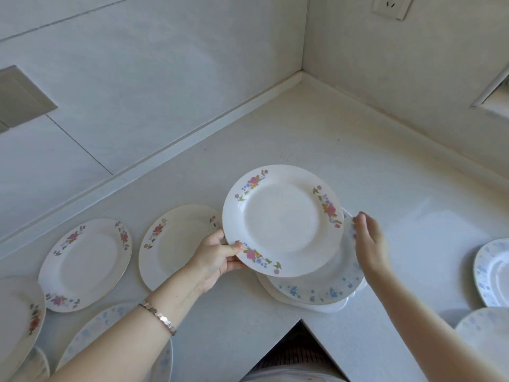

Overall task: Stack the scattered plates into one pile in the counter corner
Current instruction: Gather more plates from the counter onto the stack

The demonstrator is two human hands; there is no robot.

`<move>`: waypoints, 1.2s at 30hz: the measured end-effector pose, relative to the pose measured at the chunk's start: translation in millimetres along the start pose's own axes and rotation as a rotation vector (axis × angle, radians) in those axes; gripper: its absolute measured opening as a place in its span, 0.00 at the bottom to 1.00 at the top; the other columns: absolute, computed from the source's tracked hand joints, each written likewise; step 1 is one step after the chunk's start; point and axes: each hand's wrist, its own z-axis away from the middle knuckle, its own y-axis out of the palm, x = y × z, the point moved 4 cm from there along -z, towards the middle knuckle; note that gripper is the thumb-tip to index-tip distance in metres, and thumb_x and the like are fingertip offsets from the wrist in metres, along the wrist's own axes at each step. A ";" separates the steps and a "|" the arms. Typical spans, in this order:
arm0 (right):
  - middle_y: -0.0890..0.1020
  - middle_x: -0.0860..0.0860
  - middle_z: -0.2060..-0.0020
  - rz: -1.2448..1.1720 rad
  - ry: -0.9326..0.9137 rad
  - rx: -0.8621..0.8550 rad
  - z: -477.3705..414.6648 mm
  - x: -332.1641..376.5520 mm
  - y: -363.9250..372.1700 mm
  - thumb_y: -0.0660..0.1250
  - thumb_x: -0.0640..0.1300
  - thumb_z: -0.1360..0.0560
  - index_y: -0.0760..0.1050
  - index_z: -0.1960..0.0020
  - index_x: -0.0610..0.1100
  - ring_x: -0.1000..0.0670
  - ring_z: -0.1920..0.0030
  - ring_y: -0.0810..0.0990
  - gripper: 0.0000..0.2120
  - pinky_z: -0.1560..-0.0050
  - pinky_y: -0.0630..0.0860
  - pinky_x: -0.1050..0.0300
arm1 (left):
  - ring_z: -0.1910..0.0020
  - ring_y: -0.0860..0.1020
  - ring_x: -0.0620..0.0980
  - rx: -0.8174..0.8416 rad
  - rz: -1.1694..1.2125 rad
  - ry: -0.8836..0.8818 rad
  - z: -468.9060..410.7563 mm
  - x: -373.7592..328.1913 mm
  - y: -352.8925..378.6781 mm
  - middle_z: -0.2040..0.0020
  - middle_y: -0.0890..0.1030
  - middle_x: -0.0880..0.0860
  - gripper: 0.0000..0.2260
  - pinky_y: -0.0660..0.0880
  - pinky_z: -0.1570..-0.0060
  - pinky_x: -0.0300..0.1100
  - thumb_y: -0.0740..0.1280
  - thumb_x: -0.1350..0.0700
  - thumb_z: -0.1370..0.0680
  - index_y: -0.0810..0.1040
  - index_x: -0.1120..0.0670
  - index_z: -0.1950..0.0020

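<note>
Above blue-flowered pile point(316, 290): left hand point(217, 257) grips pink-flowered plate point(283, 220); right hand point(370, 244) open, empty.

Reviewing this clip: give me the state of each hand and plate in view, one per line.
left hand: gripping the pink-flower plate's rim.
pink-flower plate: held tilted above the pile.
pile: blue-flower plate on top, on counter.
right hand: open, at the pile's edge.
two pink-flower plates: lying flat, unstacked.

Held plate point(283, 220) hides most of the pile point(316, 292) — edge plates point(493, 271) cropped.
</note>
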 end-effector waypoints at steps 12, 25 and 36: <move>0.80 0.43 0.52 0.381 -0.014 0.066 10.7 -33.7 -15.5 0.65 0.49 0.25 0.65 0.32 0.43 0.42 0.52 0.78 0.24 0.57 0.71 0.55 | 0.69 0.80 0.48 0.073 -0.628 -0.246 -29.3 38.5 28.9 0.61 0.83 0.54 0.02 0.79 0.70 0.37 0.66 0.63 0.25 0.76 0.58 0.53; 0.81 0.45 0.50 0.920 -0.065 -0.004 -1.1 -33.2 -14.0 0.57 0.60 0.24 0.65 0.34 0.47 0.42 0.51 0.80 0.24 0.61 0.69 0.56 | 0.70 0.75 0.50 0.018 -1.161 -0.263 -45.3 34.5 37.7 0.68 0.77 0.53 0.07 0.73 0.66 0.38 0.63 0.52 0.26 0.73 0.55 0.59; 0.63 0.43 0.30 0.340 0.036 0.060 -8.5 -45.8 3.2 0.61 0.45 0.23 0.56 0.25 0.42 0.42 0.37 0.70 0.29 0.37 0.66 0.54 | 0.28 0.65 0.56 -0.301 -0.277 -0.193 -37.9 50.6 63.8 0.25 0.62 0.55 0.27 0.65 0.31 0.52 0.55 0.48 0.20 0.54 0.54 0.23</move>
